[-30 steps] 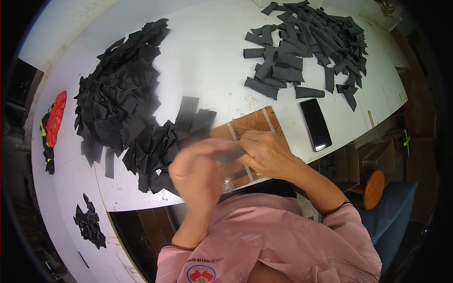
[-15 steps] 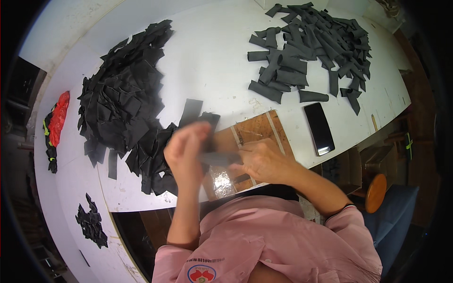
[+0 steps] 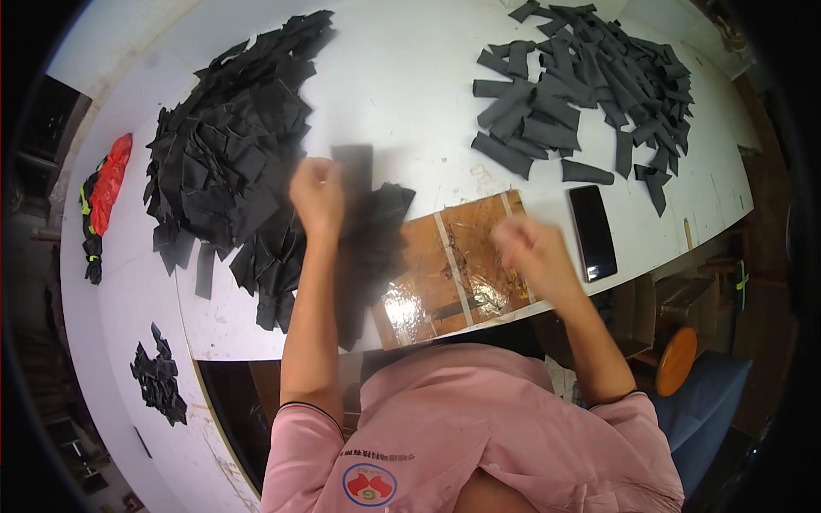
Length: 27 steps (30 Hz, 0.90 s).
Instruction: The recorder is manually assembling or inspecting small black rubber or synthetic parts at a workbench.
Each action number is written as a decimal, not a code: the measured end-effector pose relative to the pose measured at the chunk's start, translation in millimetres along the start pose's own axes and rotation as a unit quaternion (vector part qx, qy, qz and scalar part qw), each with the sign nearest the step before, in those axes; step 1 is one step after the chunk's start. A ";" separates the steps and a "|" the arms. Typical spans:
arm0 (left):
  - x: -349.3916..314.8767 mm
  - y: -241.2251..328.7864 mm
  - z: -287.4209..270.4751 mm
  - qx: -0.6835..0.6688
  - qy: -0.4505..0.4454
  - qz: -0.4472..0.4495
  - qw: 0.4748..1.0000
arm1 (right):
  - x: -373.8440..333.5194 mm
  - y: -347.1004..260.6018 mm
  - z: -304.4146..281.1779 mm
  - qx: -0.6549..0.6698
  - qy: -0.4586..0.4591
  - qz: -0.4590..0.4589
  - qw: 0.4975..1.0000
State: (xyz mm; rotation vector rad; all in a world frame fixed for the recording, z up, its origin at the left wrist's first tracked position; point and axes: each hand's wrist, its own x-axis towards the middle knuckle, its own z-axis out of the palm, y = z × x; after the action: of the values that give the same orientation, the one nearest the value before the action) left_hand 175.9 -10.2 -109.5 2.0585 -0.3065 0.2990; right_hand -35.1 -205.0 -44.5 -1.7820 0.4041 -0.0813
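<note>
A long black fabric strip (image 3: 354,175) lay lengthwise away from the person, just right of the left hand (image 3: 316,195), which seemed closed beside it; the blur hid any grip. The right hand (image 3: 534,252), blurred, hovered loosely curled over one taped brown board (image 3: 453,265). Two big piles flanked it: black pieces (image 3: 231,154), grey strips (image 3: 590,77)

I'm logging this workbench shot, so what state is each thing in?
Left hand: reaching over the black fabric pile, motion-blurred.
Right hand: over the brown taped board, grip unclear.
Grey rolled pieces: heaped loosely.
Phone: lying flat, screen dark.
</note>
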 end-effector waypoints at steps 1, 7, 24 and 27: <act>-7.5 19.6 -11.4 -0.150 -0.008 -0.059 0.987 | -14.2 6.4 5.6 -0.003 -0.059 -0.024 0.998; -81.7 78.5 -77.9 -0.548 -0.052 -0.253 0.795 | -44.6 -16.4 50.6 -0.048 -0.074 -0.104 0.991; -174.8 84.8 -38.6 -0.684 -0.149 -0.492 0.517 | -53.4 3.9 83.5 0.086 0.122 -0.183 0.972; -179.4 93.7 -42.4 -0.590 -0.208 -0.526 0.577 | -52.9 1.5 71.9 0.051 0.120 -0.156 0.979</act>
State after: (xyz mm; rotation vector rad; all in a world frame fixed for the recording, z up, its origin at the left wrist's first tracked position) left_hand -27.4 -1.0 -73.3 0.6148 0.4203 -0.9370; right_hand -65.7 -121.8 -55.7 -1.7270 0.2822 -0.5333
